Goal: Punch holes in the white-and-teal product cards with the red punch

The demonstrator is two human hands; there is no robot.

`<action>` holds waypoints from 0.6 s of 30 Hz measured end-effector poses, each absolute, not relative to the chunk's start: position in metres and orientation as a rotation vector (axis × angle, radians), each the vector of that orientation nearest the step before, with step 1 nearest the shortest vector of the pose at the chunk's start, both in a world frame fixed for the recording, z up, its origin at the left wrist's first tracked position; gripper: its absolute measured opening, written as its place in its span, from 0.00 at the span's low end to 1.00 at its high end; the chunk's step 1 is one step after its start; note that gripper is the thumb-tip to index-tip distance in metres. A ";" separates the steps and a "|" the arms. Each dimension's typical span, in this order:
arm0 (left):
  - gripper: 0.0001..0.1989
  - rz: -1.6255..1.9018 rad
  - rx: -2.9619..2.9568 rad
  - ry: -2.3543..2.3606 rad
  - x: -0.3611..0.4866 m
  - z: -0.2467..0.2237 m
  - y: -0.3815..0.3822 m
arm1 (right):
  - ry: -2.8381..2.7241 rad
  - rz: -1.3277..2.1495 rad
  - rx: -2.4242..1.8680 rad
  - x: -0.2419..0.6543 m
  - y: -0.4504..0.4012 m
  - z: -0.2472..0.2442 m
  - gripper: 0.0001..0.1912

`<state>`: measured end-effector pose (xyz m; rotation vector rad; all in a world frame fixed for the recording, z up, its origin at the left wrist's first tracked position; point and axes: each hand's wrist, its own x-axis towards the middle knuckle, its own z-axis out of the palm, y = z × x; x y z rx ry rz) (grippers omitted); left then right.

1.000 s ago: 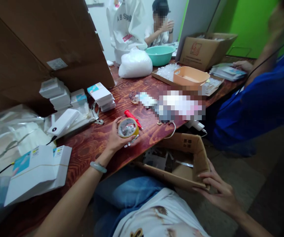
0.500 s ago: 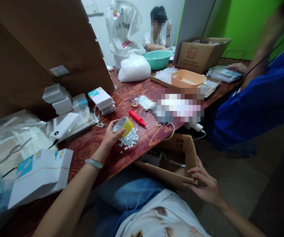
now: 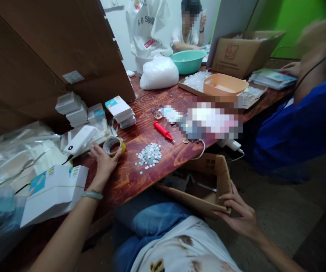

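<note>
**Head view: tape roll at the left hand, carton steadied by the right**

Head view, lower left of centre: the left hand (image 3: 104, 163) lies on the wooden tabletop (image 3: 177, 151) with its fingers spread loosely around a yellow-edged tape roll (image 3: 113, 145), fingertips touching its rim rather than clamped on it. The roll lies flat, hole up, just beside a white power bank (image 3: 79, 140). To the right of the roll, apart from it, a small heap of pale round stickers (image 3: 149, 155) lies loose on the wood, with a red-handled tool (image 3: 163, 131) beyond it.

At lower right of the frame, the right hand (image 3: 240, 217) curls over the near rim of an open cardboard box (image 3: 208, 185) below the tabletop edge, thumb and fingers closed on the flap, apparently to keep it steady and within reach. Another person's blue sleeve (image 3: 299, 128) fills the right edge.
</note>
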<state>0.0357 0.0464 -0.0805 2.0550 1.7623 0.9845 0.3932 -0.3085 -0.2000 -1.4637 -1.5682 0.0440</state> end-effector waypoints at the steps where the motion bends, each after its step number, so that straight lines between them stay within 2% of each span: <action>1: 0.55 1.043 2.145 1.780 0.039 -0.085 0.034 | -1.580 0.040 -1.460 0.394 -0.308 -0.201 0.12; 4: 0.41 0.964 2.363 1.382 0.066 -0.098 0.005 | -1.614 0.036 -1.459 0.397 -0.308 -0.203 0.13; 5: 0.41 0.873 2.336 1.270 0.078 -0.102 0.003 | -1.620 0.037 -1.461 0.398 -0.309 -0.203 0.13; 7: 0.45 0.725 2.194 1.185 0.102 -0.108 0.008 | -1.625 0.033 -1.459 0.399 -0.308 -0.203 0.13; 12: 0.52 0.641 2.103 0.989 0.153 -0.108 0.035 | -1.634 0.025 -1.426 0.399 -0.306 -0.202 0.13; 18: 0.54 0.619 1.999 0.795 0.202 -0.110 -0.009 | -1.572 0.086 -1.476 0.399 -0.304 -0.195 0.12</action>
